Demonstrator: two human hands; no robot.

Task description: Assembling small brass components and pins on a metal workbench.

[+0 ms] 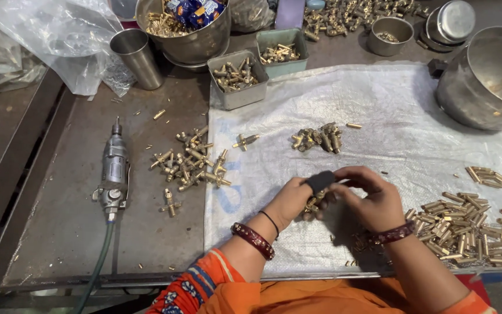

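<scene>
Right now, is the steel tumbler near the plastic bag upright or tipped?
Upright. The steel tumbler stands on its base on the metal table, its open mouth facing up. Its contents cannot be told.

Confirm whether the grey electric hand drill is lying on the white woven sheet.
No: the grey electric hand drill lies on bare metal table, left of the white woven sheet.

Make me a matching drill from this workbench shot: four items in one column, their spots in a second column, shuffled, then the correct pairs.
Items:
1. power drill
2. steel tumbler
3. large steel pot
4. brass rods

Spots:
A. far right, at the edge of the white sheet
B. piled on the sheet beside the right hand
C. lying on the bare metal table, left of the sheet
D. upright at the back left, beside the clear plastic bag

Pairs: 1-C, 2-D, 3-A, 4-B
</scene>
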